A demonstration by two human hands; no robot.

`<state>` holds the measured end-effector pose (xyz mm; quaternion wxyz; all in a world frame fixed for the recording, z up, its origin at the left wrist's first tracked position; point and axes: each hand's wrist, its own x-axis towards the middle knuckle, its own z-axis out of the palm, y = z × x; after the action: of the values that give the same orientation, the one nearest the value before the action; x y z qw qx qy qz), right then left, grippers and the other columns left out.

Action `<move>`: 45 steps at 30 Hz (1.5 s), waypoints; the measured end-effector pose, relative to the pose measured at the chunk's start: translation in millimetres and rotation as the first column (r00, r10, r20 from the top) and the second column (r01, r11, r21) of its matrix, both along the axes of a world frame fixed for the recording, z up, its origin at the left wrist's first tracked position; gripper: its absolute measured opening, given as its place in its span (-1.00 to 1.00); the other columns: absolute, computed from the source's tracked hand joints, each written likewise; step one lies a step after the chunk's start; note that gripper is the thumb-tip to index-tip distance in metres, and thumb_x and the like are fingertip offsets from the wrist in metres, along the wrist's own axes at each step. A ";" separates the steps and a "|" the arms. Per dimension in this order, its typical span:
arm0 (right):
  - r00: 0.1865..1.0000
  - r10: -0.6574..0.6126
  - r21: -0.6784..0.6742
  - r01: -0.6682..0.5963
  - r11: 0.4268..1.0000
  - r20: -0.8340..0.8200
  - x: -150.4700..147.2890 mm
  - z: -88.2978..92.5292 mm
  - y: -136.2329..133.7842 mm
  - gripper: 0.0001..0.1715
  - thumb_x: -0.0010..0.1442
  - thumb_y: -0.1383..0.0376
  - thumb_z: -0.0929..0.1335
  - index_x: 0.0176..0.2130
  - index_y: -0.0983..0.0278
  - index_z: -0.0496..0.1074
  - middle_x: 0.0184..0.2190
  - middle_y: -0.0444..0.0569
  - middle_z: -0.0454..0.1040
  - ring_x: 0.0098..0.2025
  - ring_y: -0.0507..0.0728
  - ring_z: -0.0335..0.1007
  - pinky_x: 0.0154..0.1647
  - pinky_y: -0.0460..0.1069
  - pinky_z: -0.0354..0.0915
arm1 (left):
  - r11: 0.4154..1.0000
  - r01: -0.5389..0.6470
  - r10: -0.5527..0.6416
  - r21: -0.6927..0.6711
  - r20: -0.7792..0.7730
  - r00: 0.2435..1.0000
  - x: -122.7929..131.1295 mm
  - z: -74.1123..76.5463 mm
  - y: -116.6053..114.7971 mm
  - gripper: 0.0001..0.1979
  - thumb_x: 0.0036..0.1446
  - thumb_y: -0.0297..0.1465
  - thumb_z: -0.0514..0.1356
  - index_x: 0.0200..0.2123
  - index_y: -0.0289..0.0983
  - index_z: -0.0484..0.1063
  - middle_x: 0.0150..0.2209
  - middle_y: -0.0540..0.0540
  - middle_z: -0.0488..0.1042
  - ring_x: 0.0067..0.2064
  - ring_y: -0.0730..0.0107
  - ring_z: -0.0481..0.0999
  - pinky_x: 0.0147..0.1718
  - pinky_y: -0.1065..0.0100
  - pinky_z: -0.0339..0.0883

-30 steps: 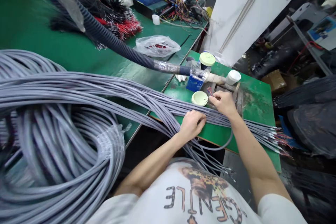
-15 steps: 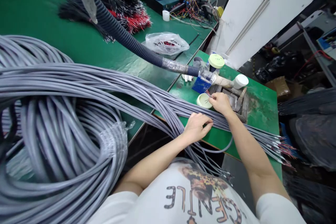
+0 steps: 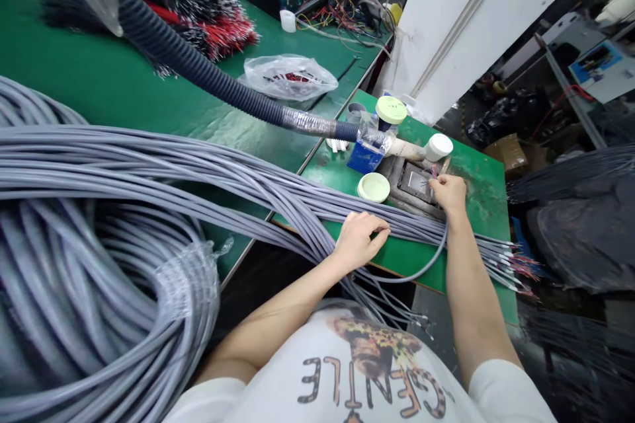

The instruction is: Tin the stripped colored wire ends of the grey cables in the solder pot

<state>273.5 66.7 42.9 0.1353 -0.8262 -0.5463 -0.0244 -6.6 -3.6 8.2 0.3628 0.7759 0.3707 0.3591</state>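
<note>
A thick bundle of grey cables (image 3: 208, 172) runs from a big coil at the left across the green bench to its right edge, where stripped coloured ends stick out. My left hand (image 3: 358, 239) rests on the bundle with fingers curled in a pinch on it. My right hand (image 3: 448, 192) is closed on the end of one grey cable (image 3: 421, 269) that loops down off the bench edge. Its coloured wire tips are held over a dark metal pot (image 3: 415, 180) set in the small green table (image 3: 479, 178).
A black corrugated hose (image 3: 198, 69) ends over the pot beside a blue box (image 3: 364, 156). Pale round lids (image 3: 374, 187) and a white cap (image 3: 439, 146) stand near it. A plastic bag (image 3: 288, 76), red and black wire bunches and a blue bin lie farther back.
My right hand has moved right, from beside the pale lid to over the dark pot, carrying the cable end. My left hand has stayed on the bundle.
</note>
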 end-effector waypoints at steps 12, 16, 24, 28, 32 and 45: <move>0.997 -0.069 -0.078 0.072 0.994 0.038 4.6 -16.2 6.8 -0.71 -0.03 0.19 0.30 -0.52 0.30 0.53 -0.50 0.09 0.51 -0.40 0.14 0.34 -0.42 -0.03 0.05 | 1.000 -0.016 0.016 -0.005 0.009 1.000 0.8 -0.7 -0.8 -0.80 0.23 -0.33 0.10 -0.34 -0.20 0.51 -0.32 -0.05 0.60 -0.26 0.33 0.46 -0.20 0.25 0.10; 0.997 -0.072 -0.083 0.075 0.994 0.034 3.1 -17.9 8.2 -0.73 -0.04 0.20 0.29 -0.52 0.29 0.53 -0.50 0.08 0.50 -0.41 0.15 0.33 -0.41 -0.02 0.05 | 1.000 -0.015 0.015 -0.011 0.027 1.000 0.8 -0.9 -1.0 -0.82 0.21 -0.35 0.12 -0.35 -0.21 0.51 -0.32 -0.03 0.60 -0.26 0.34 0.46 -0.20 0.25 0.09; 1.000 0.011 -0.022 -0.011 1.000 -0.021 -6.9 3.2 -0.5 -0.70 -0.02 0.18 0.27 -0.62 0.30 0.40 -0.63 -0.08 0.30 -0.50 0.05 0.17 -0.45 -0.04 0.01 | 1.000 -0.007 0.007 0.007 0.006 1.000 0.5 0.3 -0.1 -0.83 0.22 -0.36 0.11 -0.34 -0.22 0.50 -0.32 -0.02 0.59 -0.26 0.35 0.46 -0.20 0.25 0.09; 0.952 0.255 0.093 -0.242 0.966 -0.169 -37.5 30.0 -7.4 -0.62 0.04 0.12 0.28 -0.66 0.28 0.26 -0.68 -0.18 0.11 -0.56 -0.01 0.03 -0.50 -0.07 -0.04 | 1.000 0.001 -0.001 0.016 0.006 1.000 0.0 0.2 -0.1 -0.86 0.20 -0.36 0.14 -0.31 -0.21 0.50 -0.31 -0.01 0.59 -0.24 0.36 0.47 -0.19 0.25 0.09; 0.863 0.432 0.094 -0.422 0.902 -0.263 -80.0 37.5 -2.2 -0.61 0.04 0.15 0.29 -0.68 0.27 0.18 -0.70 -0.20 0.06 -0.58 -0.02 -0.01 -0.53 -0.07 -0.09 | 1.000 -0.001 0.001 0.020 -0.005 1.000 -0.7 0.8 -0.4 -0.88 0.20 -0.36 0.14 -0.30 -0.20 0.49 -0.31 0.01 0.59 -0.24 0.36 0.47 -0.19 0.25 0.10; 0.902 0.424 -0.179 -0.431 0.884 -0.078 -121.3 7.5 19.7 -0.75 0.01 0.25 0.27 -0.60 0.27 0.41 -0.61 -0.07 0.41 -0.52 0.04 0.18 -0.49 -0.05 -0.08 | 0.999 -0.001 0.000 0.037 0.010 1.000 -0.4 -0.5 0.4 -0.88 0.19 -0.37 0.14 -0.30 -0.21 0.48 -0.34 0.02 0.58 -0.27 0.36 0.45 -0.21 0.25 0.09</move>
<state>152.2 86.4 50.3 0.0668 -0.6951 -0.7120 0.0739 -7.1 -3.2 7.7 0.3501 0.7806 0.3624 0.3699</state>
